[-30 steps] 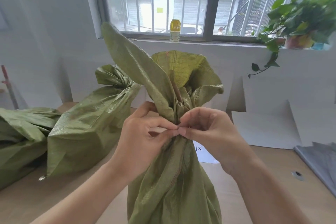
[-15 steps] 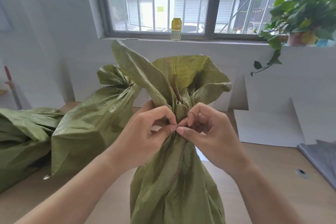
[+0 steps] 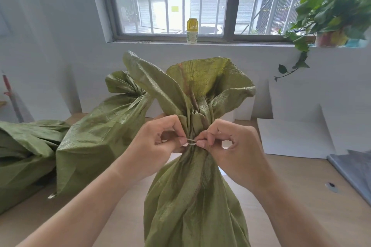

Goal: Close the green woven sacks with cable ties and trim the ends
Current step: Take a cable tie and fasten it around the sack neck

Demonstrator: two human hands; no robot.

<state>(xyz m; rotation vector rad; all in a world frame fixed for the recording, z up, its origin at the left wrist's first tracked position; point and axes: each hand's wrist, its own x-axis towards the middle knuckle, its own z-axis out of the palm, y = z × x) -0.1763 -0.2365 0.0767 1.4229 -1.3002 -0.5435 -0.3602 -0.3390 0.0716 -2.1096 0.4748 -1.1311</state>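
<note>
Cable tie (image 3: 191,142) sits as a thin pale strap across the front of the gathered neck of the upright green sack (image 3: 195,192), which stands on the wooden table (image 3: 297,184) right in front of the person, mouth flaring open above the cinch. Left hand (image 3: 158,147) pinches one side of the tie between thumb and forefinger; right hand (image 3: 234,146) pinches the other side, fingers closed on the strap, both pressed against the fabric. Can't tell whether the tail is through the head yet, as the fingertips hide both. Looks like threading or first cinch. To do it well: the bunched neck should be kept tight and the loop level, below the flare, so it can't slide up and off. One hand should anchor the head against the sack while the other draws the tail straight out, not at an angle, until the pleats stop giving. Risk is catching a loose fold outside the loop. Trimming comes after; no cutter in view. Second sack (image 3: 96,136) lies tilted just left with its neck already bunched, a third (image 3: 22,150) further left. Bottle (image 3: 192,30) and potted plant (image 3: 331,20) on the sill are well clear.
</note>
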